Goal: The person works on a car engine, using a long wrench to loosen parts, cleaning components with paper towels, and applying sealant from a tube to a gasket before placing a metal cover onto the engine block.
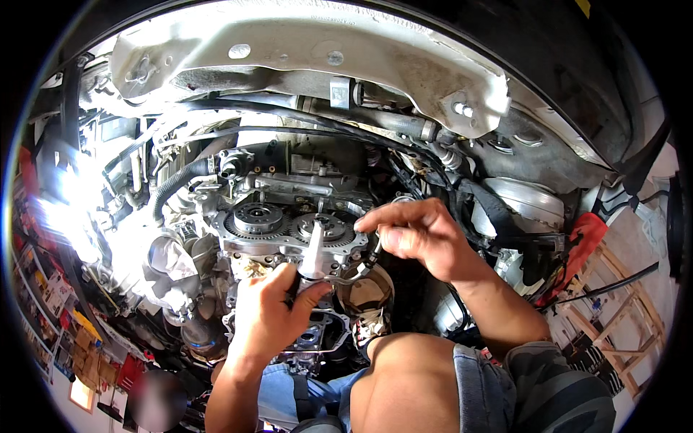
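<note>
My left hand (pixel 278 317) is closed around a white tube with a tapered nozzle (pixel 313 254), which points up over the right of two toothed gear wheels (pixel 256 216). These gears sit in a silver engine housing (pixel 234 242). My right hand (pixel 419 238) is at the housing's right edge, index finger reaching toward it and the other fingers curled; what they hold, if anything, is hidden. A curved metal piece (pixel 352 278) runs right from the tube, below that hand.
A pale metal panel (pixel 289 40) arches over the engine, with black hoses (pixel 339 133) beneath. A bright lamp (pixel 72 209) glares at left, beside shelves of tools (pixel 50 296). A wooden frame (pixel 613 325) stands at right. My bare knee (pixel 401 382) juts in below.
</note>
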Motion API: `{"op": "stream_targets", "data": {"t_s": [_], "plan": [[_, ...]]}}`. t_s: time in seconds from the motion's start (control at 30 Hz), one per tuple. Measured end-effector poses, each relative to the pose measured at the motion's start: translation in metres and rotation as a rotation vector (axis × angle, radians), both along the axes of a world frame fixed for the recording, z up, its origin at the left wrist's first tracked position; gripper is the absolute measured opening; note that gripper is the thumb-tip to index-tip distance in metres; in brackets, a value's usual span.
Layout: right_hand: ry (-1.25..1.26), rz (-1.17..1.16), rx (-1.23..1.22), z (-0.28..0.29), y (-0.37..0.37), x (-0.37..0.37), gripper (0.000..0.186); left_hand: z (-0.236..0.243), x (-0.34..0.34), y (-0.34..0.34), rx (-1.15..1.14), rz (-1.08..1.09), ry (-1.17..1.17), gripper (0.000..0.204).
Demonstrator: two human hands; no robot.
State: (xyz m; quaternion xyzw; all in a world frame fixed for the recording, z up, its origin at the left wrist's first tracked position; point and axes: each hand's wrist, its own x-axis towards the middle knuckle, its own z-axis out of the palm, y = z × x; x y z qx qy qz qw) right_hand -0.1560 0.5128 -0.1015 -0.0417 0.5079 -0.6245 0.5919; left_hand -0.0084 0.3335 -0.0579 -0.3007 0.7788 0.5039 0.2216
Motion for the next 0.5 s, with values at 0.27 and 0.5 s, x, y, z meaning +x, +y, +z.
{"op": "stream_targets", "data": {"t_s": [0.27, 0.5], "plan": [[0.804, 0.382, 0.248, -0.070, 0.034, 0.020, 0.030, -0.010, 0.014, -0.008, 0.001, 0.148, -0.026, 0.025], [0.823, 0.447, 0.258, -0.080, 0.034, 0.032, 0.045, -0.016, 0.016, 0.001, 0.021, 0.247, 0.063, 0.032]]}}
